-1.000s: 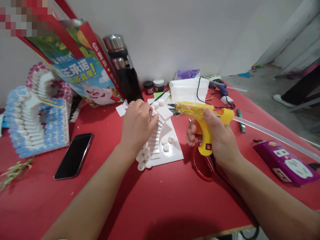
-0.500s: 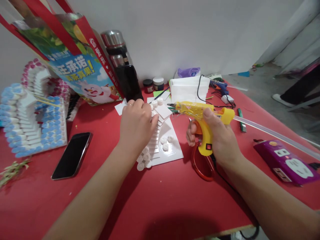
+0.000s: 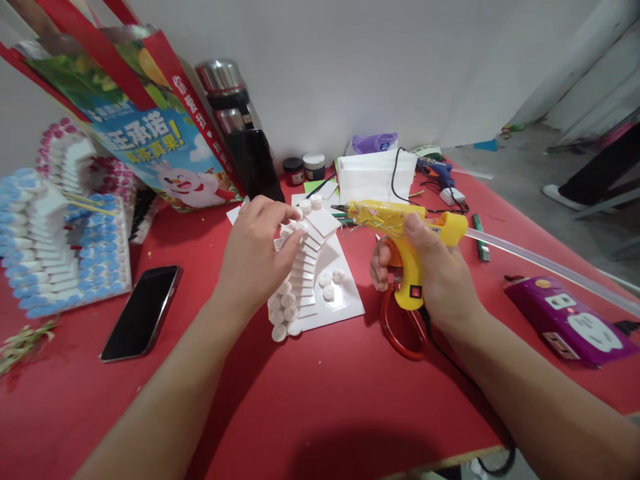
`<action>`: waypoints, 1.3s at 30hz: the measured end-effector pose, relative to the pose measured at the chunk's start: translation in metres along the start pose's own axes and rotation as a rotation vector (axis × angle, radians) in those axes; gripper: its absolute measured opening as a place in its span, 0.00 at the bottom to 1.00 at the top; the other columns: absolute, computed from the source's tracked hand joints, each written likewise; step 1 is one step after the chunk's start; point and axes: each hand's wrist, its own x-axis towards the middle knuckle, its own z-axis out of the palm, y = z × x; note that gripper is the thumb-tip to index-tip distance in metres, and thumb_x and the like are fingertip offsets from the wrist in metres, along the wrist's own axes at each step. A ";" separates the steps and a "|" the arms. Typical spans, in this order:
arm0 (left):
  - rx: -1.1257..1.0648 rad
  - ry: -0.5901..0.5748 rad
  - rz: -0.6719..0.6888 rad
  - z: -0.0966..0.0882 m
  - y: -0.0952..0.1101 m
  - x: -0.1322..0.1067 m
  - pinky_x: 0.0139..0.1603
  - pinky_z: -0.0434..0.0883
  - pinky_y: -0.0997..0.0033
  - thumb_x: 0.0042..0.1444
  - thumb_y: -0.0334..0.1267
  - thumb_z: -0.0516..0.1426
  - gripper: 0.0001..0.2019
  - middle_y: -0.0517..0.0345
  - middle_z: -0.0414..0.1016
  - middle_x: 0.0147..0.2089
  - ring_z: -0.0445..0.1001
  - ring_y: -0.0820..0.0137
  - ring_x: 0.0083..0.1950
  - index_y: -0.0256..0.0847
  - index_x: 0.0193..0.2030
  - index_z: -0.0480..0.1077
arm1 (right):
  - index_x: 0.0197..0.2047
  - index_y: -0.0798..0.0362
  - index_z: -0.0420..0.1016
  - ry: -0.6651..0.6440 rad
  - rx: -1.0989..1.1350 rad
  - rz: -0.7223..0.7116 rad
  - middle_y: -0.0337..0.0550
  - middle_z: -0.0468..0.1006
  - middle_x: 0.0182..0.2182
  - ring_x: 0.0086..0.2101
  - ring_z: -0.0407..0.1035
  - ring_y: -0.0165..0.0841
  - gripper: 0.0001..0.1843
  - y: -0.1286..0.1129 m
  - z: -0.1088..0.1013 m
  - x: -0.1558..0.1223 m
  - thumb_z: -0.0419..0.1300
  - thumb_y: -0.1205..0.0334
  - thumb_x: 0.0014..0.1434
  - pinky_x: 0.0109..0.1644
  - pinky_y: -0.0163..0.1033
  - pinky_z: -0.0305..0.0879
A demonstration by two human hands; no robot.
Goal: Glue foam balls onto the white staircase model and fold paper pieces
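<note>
The white stepped cardboard-like model [image 3: 303, 274], back from the red tabletop's [image 3: 280, 400] near edge, has round white discs [image 3: 289, 313] stacked along its left; its right, with three, looks unfinished. The left hand [image 3: 256, 250] curls over upper discs, hold unclear; the right hand [image 3: 434, 270] grips a yellow plastic glue gun [image 3: 383, 217].

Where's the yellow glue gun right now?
In the head view, the yellow glue gun is in the right hand, just right of the white stepped model.
</note>
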 end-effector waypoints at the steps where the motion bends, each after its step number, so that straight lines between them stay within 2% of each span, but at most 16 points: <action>1: -0.034 0.003 0.000 0.000 -0.001 0.000 0.48 0.70 0.58 0.61 0.34 0.60 0.05 0.54 0.75 0.42 0.73 0.60 0.45 0.44 0.44 0.76 | 0.36 0.52 0.76 -0.001 0.004 0.005 0.39 0.74 0.26 0.22 0.70 0.30 0.22 0.000 0.000 0.000 0.59 0.41 0.68 0.25 0.37 0.64; 4: -0.063 0.021 0.004 0.002 -0.005 0.002 0.48 0.69 0.58 0.62 0.34 0.58 0.09 0.54 0.75 0.42 0.74 0.61 0.45 0.46 0.44 0.79 | 0.37 0.51 0.77 0.000 0.009 0.017 0.39 0.74 0.26 0.23 0.71 0.30 0.22 0.002 0.000 0.000 0.59 0.41 0.68 0.25 0.37 0.64; 7: -0.061 0.020 0.010 0.006 -0.010 0.005 0.47 0.69 0.57 0.61 0.35 0.60 0.08 0.55 0.75 0.40 0.73 0.61 0.44 0.48 0.41 0.81 | 0.35 0.52 0.76 0.001 -0.007 0.011 0.40 0.74 0.26 0.23 0.71 0.30 0.23 0.002 0.000 0.000 0.58 0.40 0.68 0.25 0.36 0.64; 15: -0.044 0.017 0.023 0.010 -0.020 0.009 0.45 0.67 0.55 0.59 0.33 0.62 0.08 0.54 0.75 0.38 0.70 0.58 0.42 0.51 0.37 0.82 | 0.36 0.52 0.77 -0.002 0.033 0.008 0.39 0.74 0.26 0.23 0.70 0.30 0.21 0.001 0.001 0.001 0.60 0.41 0.67 0.25 0.36 0.65; 22: 0.016 0.009 0.052 0.007 -0.016 0.010 0.47 0.68 0.55 0.57 0.33 0.62 0.06 0.53 0.75 0.39 0.70 0.58 0.43 0.46 0.38 0.81 | 0.36 0.51 0.77 -0.001 0.012 0.010 0.40 0.75 0.26 0.23 0.71 0.30 0.22 0.003 -0.002 0.000 0.59 0.40 0.67 0.26 0.36 0.64; 27: -0.034 0.000 0.032 0.005 -0.012 0.010 0.48 0.70 0.56 0.58 0.32 0.61 0.09 0.53 0.75 0.42 0.73 0.59 0.46 0.47 0.42 0.81 | 0.36 0.52 0.77 0.000 0.011 0.013 0.40 0.74 0.26 0.23 0.71 0.30 0.22 0.001 0.000 0.000 0.59 0.41 0.68 0.25 0.37 0.64; 31: -0.056 0.033 0.034 0.005 -0.011 0.008 0.50 0.70 0.56 0.60 0.32 0.59 0.09 0.53 0.75 0.43 0.74 0.60 0.47 0.45 0.42 0.80 | 0.35 0.52 0.77 0.002 0.022 0.007 0.40 0.74 0.26 0.23 0.71 0.30 0.22 0.000 0.001 0.001 0.59 0.41 0.68 0.25 0.36 0.65; 39: 0.087 -0.009 0.112 0.008 -0.012 0.009 0.50 0.69 0.56 0.62 0.34 0.59 0.06 0.51 0.75 0.44 0.72 0.59 0.46 0.41 0.40 0.80 | 0.29 0.53 0.76 0.014 -0.018 0.006 0.40 0.73 0.25 0.22 0.71 0.30 0.26 0.001 0.000 0.001 0.58 0.39 0.67 0.24 0.36 0.65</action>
